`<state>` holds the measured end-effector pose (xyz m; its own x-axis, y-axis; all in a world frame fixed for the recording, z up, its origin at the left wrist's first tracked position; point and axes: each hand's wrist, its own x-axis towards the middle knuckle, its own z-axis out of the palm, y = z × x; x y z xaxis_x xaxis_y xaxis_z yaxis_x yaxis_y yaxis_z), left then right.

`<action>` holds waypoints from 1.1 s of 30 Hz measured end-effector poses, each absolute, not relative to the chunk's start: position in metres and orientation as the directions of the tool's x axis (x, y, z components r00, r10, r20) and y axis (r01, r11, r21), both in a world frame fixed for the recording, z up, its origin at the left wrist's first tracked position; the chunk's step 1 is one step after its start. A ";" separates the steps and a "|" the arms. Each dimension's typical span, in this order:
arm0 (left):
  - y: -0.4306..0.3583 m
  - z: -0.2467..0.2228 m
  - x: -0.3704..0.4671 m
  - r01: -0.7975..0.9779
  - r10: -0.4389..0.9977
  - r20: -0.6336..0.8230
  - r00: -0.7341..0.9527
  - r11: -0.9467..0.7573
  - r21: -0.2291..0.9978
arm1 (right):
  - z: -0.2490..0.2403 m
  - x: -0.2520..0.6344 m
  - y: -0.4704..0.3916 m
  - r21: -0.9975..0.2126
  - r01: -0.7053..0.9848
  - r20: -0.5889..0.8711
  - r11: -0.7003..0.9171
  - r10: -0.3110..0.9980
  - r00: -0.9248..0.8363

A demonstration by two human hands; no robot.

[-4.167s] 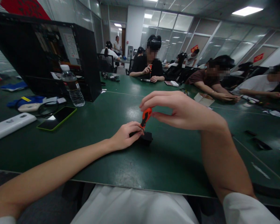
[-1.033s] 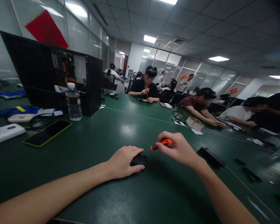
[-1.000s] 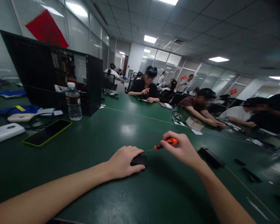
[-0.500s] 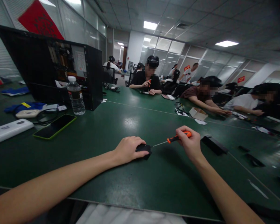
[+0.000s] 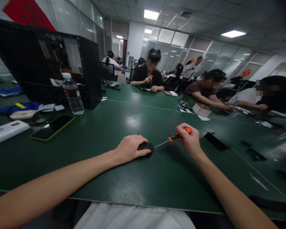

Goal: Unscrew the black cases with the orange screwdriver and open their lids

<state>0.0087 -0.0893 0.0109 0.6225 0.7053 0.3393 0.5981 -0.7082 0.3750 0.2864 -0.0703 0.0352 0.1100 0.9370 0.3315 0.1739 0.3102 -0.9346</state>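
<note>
My left hand (image 5: 131,147) is closed around a small black box-shaped part (image 5: 148,152), pressing it to the green table (image 5: 124,178). Its fingers cover much of the part, so I cannot make out its kind. In my right hand (image 5: 190,139) is a screwdriver (image 5: 173,138) with an orange and black handle. Its thin metal shaft slopes down to the left, and the tip meets the right end of the black part. Whether a screw sits under the tip is too small to tell.
An open black computer case (image 5: 90,70) stands at the left, with a water bottle (image 5: 73,95) beside it. Nearer lie a phone (image 5: 53,127) and a white device (image 5: 8,133). Black pieces (image 5: 218,141) lie to the right. A small carton (image 5: 201,109) and several people are farther back.
The whole view has shifted slightly. My left hand still holds the black part, and the screwdriver tip stays against its right end.
</note>
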 end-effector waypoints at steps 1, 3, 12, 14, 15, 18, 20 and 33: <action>-0.090 0.011 0.009 0.594 0.702 0.340 0.626 -0.712 0.375 | 0.033 0.285 -0.068 -0.945 0.153 0.305 0.288 0.947 0.101; -0.090 0.011 0.008 0.584 0.697 0.345 0.629 -0.716 0.381 | 0.025 0.282 -0.061 -0.968 0.123 0.225 0.217 0.973 0.057; -0.088 0.011 0.006 0.561 0.711 0.353 0.609 -0.700 0.441 | -0.006 0.271 -0.040 -0.981 0.192 0.007 0.024 0.996 -0.088; -0.088 0.011 0.006 0.550 0.712 0.349 0.610 -0.697 0.460 | -0.004 0.273 -0.039 -0.970 0.241 0.014 0.041 0.994 -0.109; -0.088 0.011 0.006 0.545 0.711 0.347 0.611 -0.696 0.467 | -0.003 0.275 -0.039 -0.960 0.274 0.017 0.052 0.992 -0.128; -0.089 0.012 0.006 0.541 0.712 0.351 0.608 -0.695 0.474 | -0.001 0.277 -0.041 -0.909 0.402 0.034 0.114 0.979 -0.203; -0.089 0.011 0.006 0.543 0.715 0.357 0.602 -0.693 0.473 | 0.000 0.276 -0.043 -0.846 0.496 0.076 0.196 0.965 -0.252; -0.092 0.011 0.006 0.524 0.696 0.388 0.605 -0.714 0.464 | -0.001 0.275 -0.049 -0.452 0.802 0.204 0.390 0.921 -0.333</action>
